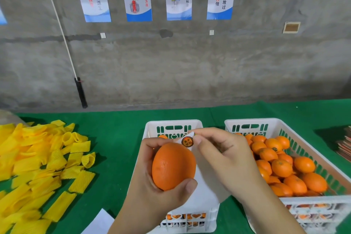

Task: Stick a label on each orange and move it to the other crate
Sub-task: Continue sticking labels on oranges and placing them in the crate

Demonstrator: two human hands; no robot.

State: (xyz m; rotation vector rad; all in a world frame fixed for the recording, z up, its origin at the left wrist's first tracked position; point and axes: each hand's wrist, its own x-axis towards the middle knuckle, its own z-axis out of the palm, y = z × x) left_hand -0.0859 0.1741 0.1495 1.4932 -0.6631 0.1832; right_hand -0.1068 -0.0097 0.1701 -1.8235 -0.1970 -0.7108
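We see a green table cloth [117, 138] below a grey concrete wall [209, 66]; our left hand [152, 192] cups an orange [172, 167] over the left crate [152, 129]; just above it, our right hand [226, 159] pinches a label [187, 141]; right of that hand lies the right crate [277, 121].

Bright and even all over. Soft dark shadows on the green worktop [117, 138] beside the yellow foam sleeves [38, 161]. Bent at the edges. A little blurry far off and up close.
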